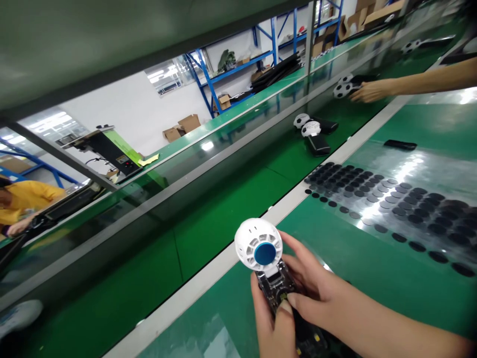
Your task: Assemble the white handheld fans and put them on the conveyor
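Note:
A handheld fan (258, 244) with a round white slotted head and a blue disc in its middle is held between my two hands, tilted over the green bench. Its black handle is uncovered, showing a circuit board (278, 286). My left hand (274, 323) wraps the handle from the near left, thumb on the board. From the right, my right hand (315, 283) grips it too, its thumb tip beside the left thumb and its fingers behind the head. The lower handle is partly hidden by my hands and dark parts under my wrist.
Fans with football-patterned heads (311, 129) lie on the green conveyor belt (223, 219). A co-worker's hand (372, 91) reaches another one there. Rows of black discs (406, 204) lie on a clear sheet to the right, near a black cover (400, 144). A yellow-sleeved person (30, 201) works across the line.

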Tool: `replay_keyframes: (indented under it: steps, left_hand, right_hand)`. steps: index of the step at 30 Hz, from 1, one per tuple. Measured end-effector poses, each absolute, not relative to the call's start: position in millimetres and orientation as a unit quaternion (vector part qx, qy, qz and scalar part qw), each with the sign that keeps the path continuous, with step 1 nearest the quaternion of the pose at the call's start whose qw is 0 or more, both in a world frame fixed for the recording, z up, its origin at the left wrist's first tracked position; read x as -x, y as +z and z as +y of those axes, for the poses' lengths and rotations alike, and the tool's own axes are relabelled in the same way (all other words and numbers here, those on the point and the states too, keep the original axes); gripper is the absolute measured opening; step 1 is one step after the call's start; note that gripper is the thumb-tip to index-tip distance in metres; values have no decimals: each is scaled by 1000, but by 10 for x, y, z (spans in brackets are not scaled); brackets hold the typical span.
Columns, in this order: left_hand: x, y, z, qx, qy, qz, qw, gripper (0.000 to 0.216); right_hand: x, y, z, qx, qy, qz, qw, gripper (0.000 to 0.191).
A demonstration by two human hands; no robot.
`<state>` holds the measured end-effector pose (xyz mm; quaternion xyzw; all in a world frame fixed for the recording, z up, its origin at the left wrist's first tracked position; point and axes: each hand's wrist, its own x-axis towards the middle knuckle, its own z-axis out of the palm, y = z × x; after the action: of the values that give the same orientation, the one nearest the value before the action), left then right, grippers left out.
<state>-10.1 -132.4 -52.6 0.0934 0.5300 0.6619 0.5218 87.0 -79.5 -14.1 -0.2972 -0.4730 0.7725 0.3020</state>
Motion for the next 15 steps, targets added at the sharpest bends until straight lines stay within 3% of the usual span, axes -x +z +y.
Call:
replay_keyframes:
  steps: [5, 11, 15]
  left_hand:
    - [47, -380, -1257, -112, 680, 437, 577, 63]
    - [-68, -121, -1274, -143, 687, 399, 590, 47]
    - [-256, -12, -1453, -157, 686, 390, 594, 51]
  right_hand:
    - [-925, -67, -717, 269, 813, -418, 302, 84]
    - [-1037, 194, -754, 281, 819, -383, 321, 65]
    - [-1226, 292, -942, 261, 807, -401, 347, 61]
